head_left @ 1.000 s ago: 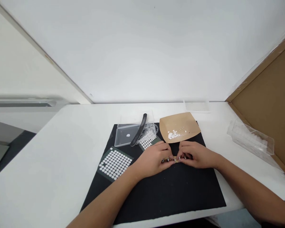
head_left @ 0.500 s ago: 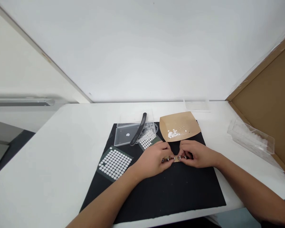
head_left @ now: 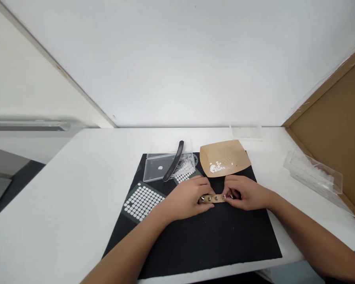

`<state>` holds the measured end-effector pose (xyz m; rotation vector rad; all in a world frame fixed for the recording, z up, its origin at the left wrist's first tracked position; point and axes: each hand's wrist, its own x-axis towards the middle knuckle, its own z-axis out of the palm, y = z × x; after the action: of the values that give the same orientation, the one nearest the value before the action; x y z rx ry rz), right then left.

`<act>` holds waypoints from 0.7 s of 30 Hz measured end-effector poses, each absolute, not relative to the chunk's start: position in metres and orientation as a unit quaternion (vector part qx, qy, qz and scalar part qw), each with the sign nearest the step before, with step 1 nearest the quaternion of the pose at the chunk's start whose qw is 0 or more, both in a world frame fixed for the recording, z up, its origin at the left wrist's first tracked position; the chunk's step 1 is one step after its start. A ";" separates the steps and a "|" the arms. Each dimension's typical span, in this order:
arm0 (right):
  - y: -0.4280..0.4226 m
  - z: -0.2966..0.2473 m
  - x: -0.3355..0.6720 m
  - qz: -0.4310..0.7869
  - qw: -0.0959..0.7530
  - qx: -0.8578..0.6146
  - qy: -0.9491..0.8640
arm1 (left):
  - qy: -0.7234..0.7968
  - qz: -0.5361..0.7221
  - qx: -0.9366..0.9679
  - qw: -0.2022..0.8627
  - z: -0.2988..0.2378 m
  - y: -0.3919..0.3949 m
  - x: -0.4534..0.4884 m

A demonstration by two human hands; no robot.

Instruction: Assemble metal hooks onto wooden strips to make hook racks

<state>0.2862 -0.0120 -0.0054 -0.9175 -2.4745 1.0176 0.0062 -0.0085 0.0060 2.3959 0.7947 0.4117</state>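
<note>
Black matting [head_left: 215, 244] underlies a studded strip [head_left: 213, 198], its middle newly bared, likely easing access, left hand [head_left: 189, 197] and right hand [head_left: 246, 192] pinching opposite ends.

strip [head_left: 220, 198]: tan, narrow, elongated; orientation left to right, tilted slightly, right end marginally farther. location: over the far half of the black mat [head_left: 215, 236]. fitted with small shiny pieces [head_left: 216, 198], silver and dark, spaced in a single row along its length. left portion: set between thumb and fingers of the left hand [head_left: 189, 199]; middle exposed. right portion: partly covered by the right hand [head_left: 244, 193], fingertips at one piece; grip on that piece cannot be determined.
</note>
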 end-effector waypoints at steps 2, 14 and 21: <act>-0.012 -0.004 0.286 0.354 0.152 -0.323 -0.865 | 0.305 0.149 0.895 0.290 0.010 -0.006 0.001; -0.013 -0.001 0.287 0.355 0.123 -0.332 -0.865 | 0.285 0.175 0.906 0.260 0.005 -0.004 -0.002; -0.013 -0.002 0.287 0.356 0.118 -0.335 -0.864 | 0.297 0.158 0.898 0.282 0.010 0.002 -0.012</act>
<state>0.2872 -0.0131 -0.0015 -0.9811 -2.5277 1.0429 -0.0122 0.0016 0.0104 2.4057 0.7962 0.4232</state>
